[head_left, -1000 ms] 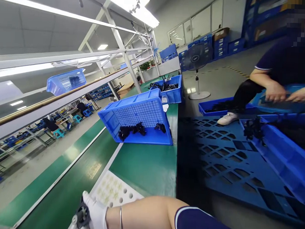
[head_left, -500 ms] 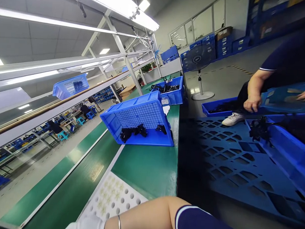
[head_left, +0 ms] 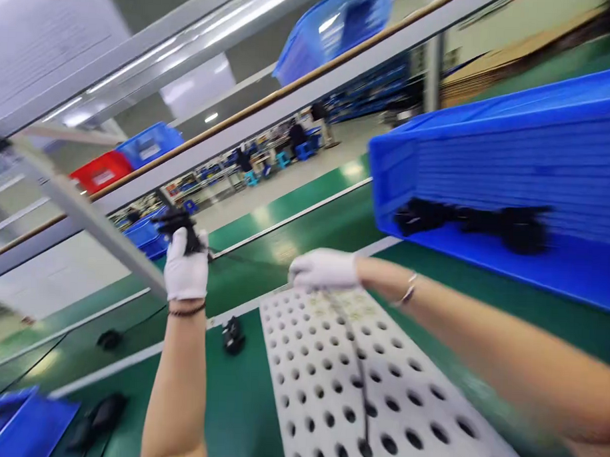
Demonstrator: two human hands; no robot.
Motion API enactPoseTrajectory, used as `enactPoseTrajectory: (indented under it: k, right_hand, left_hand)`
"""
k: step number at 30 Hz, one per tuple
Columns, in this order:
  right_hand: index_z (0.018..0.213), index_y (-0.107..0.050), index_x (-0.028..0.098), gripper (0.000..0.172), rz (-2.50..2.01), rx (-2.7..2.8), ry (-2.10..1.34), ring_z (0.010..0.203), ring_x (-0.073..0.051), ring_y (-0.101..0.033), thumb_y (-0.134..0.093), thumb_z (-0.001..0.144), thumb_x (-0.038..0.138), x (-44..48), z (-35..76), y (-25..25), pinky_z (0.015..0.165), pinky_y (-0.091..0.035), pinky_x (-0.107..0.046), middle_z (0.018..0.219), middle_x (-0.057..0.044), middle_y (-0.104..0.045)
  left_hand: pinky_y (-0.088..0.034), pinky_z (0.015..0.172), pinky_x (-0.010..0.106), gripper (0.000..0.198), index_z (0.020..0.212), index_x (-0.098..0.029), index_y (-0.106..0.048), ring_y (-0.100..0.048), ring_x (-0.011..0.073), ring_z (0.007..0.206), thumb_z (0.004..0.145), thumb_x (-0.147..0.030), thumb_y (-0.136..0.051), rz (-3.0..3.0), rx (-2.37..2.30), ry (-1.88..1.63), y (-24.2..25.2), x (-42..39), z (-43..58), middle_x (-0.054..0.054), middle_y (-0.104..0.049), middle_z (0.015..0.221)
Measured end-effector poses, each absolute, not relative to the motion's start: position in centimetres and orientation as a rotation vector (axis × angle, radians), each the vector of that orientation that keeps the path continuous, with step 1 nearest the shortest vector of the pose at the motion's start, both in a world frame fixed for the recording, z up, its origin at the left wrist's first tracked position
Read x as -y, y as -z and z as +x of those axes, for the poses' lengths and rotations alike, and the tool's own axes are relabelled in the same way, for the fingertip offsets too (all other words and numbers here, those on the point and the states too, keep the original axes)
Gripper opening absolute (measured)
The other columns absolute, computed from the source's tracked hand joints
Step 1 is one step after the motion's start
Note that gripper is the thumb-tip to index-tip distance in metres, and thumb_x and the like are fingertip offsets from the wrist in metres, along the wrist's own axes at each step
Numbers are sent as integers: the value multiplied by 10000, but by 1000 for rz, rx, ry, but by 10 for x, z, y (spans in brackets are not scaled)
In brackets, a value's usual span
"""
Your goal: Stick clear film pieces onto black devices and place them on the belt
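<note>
My left hand [head_left: 186, 268], in a white glove, is raised above the green table and closed round a small black part [head_left: 178, 221]. My right hand [head_left: 323, 269], also gloved, hovers closed over the far end of a white perforated plate [head_left: 379, 391]. A thin dark cable [head_left: 357, 363] hangs down from it across the plate. What its fingers pinch is blurred. Another small black part [head_left: 232, 334] lies on the table just left of the plate.
A tilted blue bin [head_left: 512, 169] with several black parts stands at the right. A green conveyor belt [head_left: 254, 253] runs behind the hands. Black parts [head_left: 98, 414] and a blue bin [head_left: 12, 425] sit at the lower left. Metal shelf rails cross overhead.
The view has swung left, from the floor pallet and the seated person to the table. My left hand has come into view holding a black part; my right hand has risen over the plate.
</note>
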State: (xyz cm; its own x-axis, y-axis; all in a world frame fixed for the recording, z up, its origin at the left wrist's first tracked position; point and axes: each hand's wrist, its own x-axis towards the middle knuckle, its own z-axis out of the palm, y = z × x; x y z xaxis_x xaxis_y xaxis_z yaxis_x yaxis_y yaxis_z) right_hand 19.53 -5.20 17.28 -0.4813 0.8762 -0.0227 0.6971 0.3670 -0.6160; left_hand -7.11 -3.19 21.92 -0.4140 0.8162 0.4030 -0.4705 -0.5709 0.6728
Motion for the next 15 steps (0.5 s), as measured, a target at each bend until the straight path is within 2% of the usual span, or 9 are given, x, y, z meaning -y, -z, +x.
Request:
enactPoseTrajectory:
  k: [3,6,10,12,15]
  right_hand:
    - [987,-740,117,188,-1566,2231,-349,1021,-303,-656,-557,1000,155,-34,213,-205,968,-529,-522,1016,-155,-676]
    - [1145,-711,139,202,-1652,2153,-81,1142,-302,-621,-566,1021,204,-90,223,-204,1070,-470,-574,1221,-160,-650]
    - [1403,-582,180,410,-1719,2118,46,1162,-252,-624,-631,1018,310,-106,233,-134,1041,-516,-473,1402,-124,-580]
    - [1380,-613,187,394,-1791,2078,60,1149,-254,-634,-645,1000,286,-99,251,-91,1020,-512,-428,1367,-133,-610]
    - [1248,-695,178,321,-1985,1927,41,1124,-251,-646,-729,944,275,-67,314,-50,1013,-507,-402,1246,-127,-674]
  left_hand:
    - [-580,745,186,351,1081,-244,-587,-654,80,818,812,-143,-788,1041,-770,-2051,-203,-25,-94,-3,-658,1060]
    - [-607,805,233,590,1230,-336,-485,-688,102,954,782,-133,-811,996,-1045,-1992,-159,-73,-89,-12,-636,1218]
    - [-629,865,281,602,1293,-368,-339,-647,150,1211,877,-157,-719,806,-1366,-1826,-86,-111,-55,16,-533,1437]
    - [-632,846,281,576,1312,-332,-304,-598,209,1307,902,-181,-678,752,-1458,-1726,-54,-122,-42,77,-429,1527]
    - [-641,790,342,610,1361,-296,-309,-551,358,1360,880,-220,-677,755,-1630,-1567,-19,-133,-38,149,-353,1549]
